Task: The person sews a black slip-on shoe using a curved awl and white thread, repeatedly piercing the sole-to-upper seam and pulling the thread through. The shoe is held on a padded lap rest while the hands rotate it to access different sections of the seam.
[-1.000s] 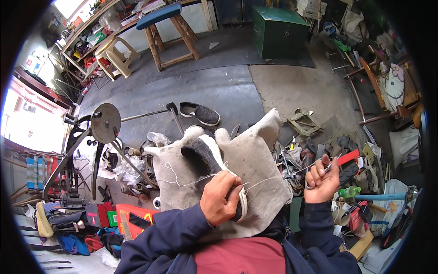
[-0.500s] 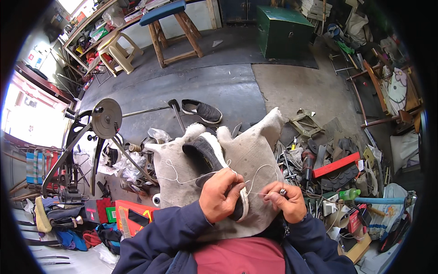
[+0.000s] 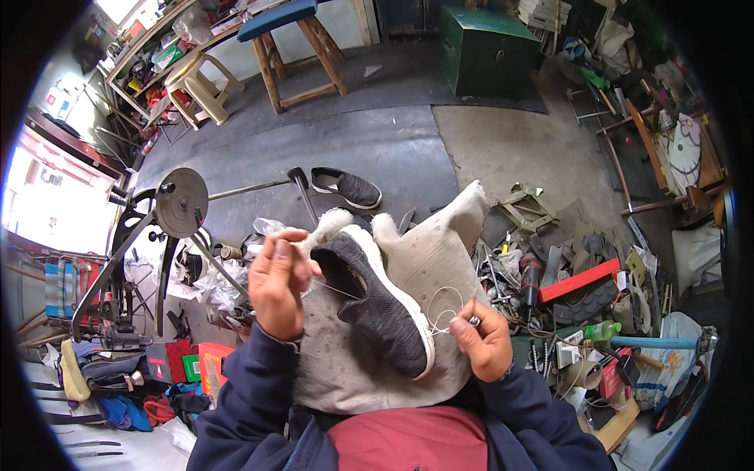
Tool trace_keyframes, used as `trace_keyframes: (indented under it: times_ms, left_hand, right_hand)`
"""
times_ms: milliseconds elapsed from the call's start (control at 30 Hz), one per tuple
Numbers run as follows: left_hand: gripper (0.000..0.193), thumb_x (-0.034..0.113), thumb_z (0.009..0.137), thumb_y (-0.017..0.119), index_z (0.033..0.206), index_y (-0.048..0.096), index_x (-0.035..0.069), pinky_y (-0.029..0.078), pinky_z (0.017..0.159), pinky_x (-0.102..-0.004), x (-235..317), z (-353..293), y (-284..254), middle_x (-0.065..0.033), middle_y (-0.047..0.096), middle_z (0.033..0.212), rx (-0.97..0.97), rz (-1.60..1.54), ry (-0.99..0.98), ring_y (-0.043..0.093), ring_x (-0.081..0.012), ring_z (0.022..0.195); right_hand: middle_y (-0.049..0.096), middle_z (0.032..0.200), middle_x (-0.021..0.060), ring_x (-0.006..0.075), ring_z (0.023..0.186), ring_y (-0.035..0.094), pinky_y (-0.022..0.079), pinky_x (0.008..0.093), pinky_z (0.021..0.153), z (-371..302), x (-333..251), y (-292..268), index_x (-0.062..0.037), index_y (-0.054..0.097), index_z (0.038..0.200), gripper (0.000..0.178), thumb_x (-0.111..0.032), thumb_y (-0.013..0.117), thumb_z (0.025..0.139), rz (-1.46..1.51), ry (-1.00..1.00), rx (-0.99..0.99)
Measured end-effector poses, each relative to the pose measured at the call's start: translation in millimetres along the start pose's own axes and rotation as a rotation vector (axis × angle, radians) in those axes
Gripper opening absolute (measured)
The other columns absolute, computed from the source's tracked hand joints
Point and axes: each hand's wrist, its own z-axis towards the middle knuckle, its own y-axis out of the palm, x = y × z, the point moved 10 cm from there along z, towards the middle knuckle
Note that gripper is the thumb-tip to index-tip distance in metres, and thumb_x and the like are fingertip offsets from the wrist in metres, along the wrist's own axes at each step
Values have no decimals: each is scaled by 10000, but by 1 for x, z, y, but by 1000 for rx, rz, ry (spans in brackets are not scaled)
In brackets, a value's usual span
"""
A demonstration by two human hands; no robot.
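A dark slip-on shoe (image 3: pixel 378 318) with a white sole lies tilted across the grey cloth (image 3: pixel 334 373) over my lap, its opening facing away from me. My left hand (image 3: pixel 279 286) is raised left of the shoe, fingers pinched on a white thread (image 3: pixel 338 290) that runs tight into the shoe's opening. My right hand (image 3: pixel 484 342) is closed around a small tool with a metal end (image 3: pixel 474 320), just right of the toe. Thread loops between this hand and the sole edge at the toe. Most of the tool is hidden by my fingers.
A matching dark shoe (image 3: pixel 345 188) rests on the floor ahead. At the left stands a black metal hand-wheel machine (image 3: pixel 181 202). Tools and scraps, a drill (image 3: pixel 531 279) and a red bar (image 3: pixel 580 281) among them, crowd the right. Farther off are a green chest (image 3: pixel 491 55) and a blue-topped stool (image 3: pixel 276 20).
My left hand has left the toe and moved up and left, drawing the thread straight; its loose loop on the left is gone. The shoe is now uncovered. My right hand has shifted slightly left.
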Motion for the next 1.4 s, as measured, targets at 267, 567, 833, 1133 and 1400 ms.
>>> trace_keyframes:
  times_ms: [267, 567, 833, 1133, 1400]
  left_hand:
    - [255, 252, 1082, 492, 1136, 615, 35, 322, 465, -268, 7, 57, -91, 56, 271, 625, 136, -380, -46, 269, -75, 523]
    - [221, 226, 1095, 464, 1176, 580, 57, 233, 455, -245, -9, 53, -119, 52, 264, 626, 101, -396, -60, 219, -69, 511]
    - [234, 257, 1090, 479, 1173, 581, 63, 253, 467, -247, -5, 54, -120, 47, 299, 639, 117, -346, -47, 253, -74, 520]
    - [230, 238, 1091, 462, 1166, 578, 53, 258, 466, -245, 14, 55, -98, 47, 298, 640, 58, -370, 6, 260, -68, 521]
    - [240, 243, 1098, 458, 1194, 573, 56, 277, 460, -243, 5, 47, -97, 47, 288, 629, 60, -280, -55, 262, -68, 515]
  right_hand:
    - [501, 568, 16, 84, 506, 439, 338, 276, 484, -8, -21, -2, -26, 591, 819, 210, -168, 692, 937, -284, -167, 13]
    - [659, 740, 99, 174, 624, 635, 464, 278, 547, -3, -44, 16, -10, 649, 943, 230, -122, 800, 811, -515, -348, 42]
    - [674, 711, 124, 177, 555, 591, 464, 300, 557, -1, -15, -42, 13, 697, 911, 181, -146, 758, 848, -563, -188, 94]
    - [514, 554, 102, 208, 466, 472, 368, 327, 480, -11, -24, -92, 0, 579, 691, 278, -135, 769, 843, -688, -233, 118]
    - [542, 538, 38, 100, 488, 485, 372, 296, 487, -1, 38, -136, 2, 631, 761, 258, -181, 722, 918, -501, -65, 285]
